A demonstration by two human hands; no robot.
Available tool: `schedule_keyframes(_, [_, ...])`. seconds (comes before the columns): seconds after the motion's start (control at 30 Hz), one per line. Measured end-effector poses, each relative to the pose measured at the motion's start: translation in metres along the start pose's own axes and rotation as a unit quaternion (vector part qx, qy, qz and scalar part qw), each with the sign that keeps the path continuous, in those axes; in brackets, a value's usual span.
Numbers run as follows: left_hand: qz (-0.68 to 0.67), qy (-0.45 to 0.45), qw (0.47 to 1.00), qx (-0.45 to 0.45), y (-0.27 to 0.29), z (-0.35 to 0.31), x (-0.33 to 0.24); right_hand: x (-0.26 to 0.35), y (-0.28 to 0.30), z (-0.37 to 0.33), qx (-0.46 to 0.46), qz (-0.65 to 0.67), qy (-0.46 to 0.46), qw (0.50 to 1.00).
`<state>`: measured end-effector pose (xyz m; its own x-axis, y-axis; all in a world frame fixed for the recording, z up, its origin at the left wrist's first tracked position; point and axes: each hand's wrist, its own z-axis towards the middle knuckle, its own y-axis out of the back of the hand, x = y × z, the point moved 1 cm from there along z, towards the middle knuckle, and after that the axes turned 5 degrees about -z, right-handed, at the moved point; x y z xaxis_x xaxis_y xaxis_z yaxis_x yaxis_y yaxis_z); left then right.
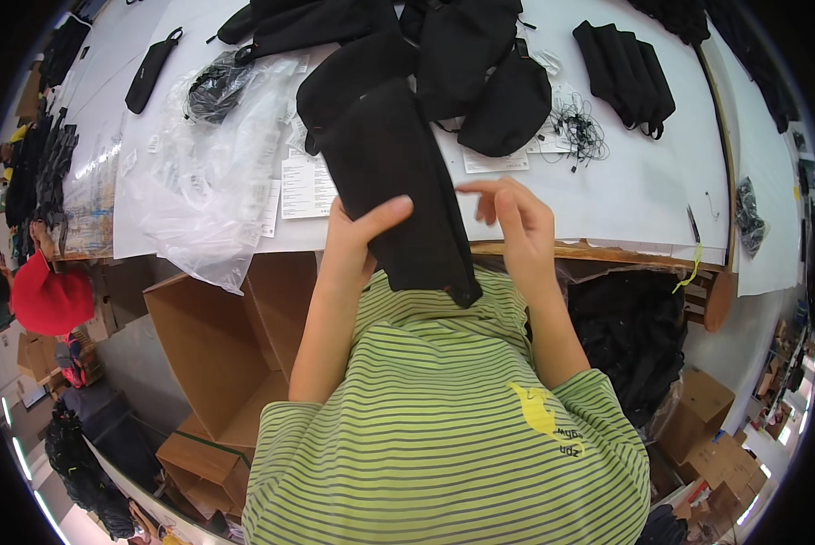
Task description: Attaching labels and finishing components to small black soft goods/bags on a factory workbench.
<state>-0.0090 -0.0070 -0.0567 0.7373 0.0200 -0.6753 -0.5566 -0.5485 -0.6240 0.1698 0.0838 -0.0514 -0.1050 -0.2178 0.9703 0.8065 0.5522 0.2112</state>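
Note:
A long flat black fabric pouch (394,150) hangs over the table's front edge, close to my body. My left hand (360,232) grips its left side, thumb on top and the other fingers hidden beneath. At the pouch's right edge is my right hand (522,218), its index finger stretched toward the fabric and its thumb apart. It holds nothing that I can see; whether the fingertip touches the pouch I cannot tell. Beyond lie more black pouches (493,104) in a loose heap. White printed cards (306,189) show beside and under them.
Clear plastic bags (198,186) spread over the table's left part, near a single black pouch (153,71). A tangle of thin black cords (578,132) and a row of black pouches (623,77) lie right. An open cardboard box (203,345) stands below the table's edge. Someone in red (51,292) is far left.

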Motion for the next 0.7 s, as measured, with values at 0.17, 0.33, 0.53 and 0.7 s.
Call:
schedule_keyframes(0.17, [0.164, 0.087, 0.976, 0.111, -0.017, -0.01, 0.001, 0.016, -0.01, 0.028, -0.104, 0.222, -0.027, 0.969])
schedule_keyframes(0.33, [0.152, 0.097, 0.978, 0.104, -0.021, -0.01, 0.003, 0.013, -0.002, 0.032, -0.197, 0.092, 0.047, 0.975])
schedule_keyframes(0.53, [0.044, 0.09, 0.995, 0.016, -0.02, -0.006, 0.01, 0.02, -0.007, 0.019, -0.131, -0.014, 0.08, 0.988])
schedule_keyframes(0.7, [-0.183, 0.138, 0.973, 0.022, 0.01, 0.017, -0.003, 0.042, -0.016, -0.004, 0.037, -0.052, 0.069, 0.996])
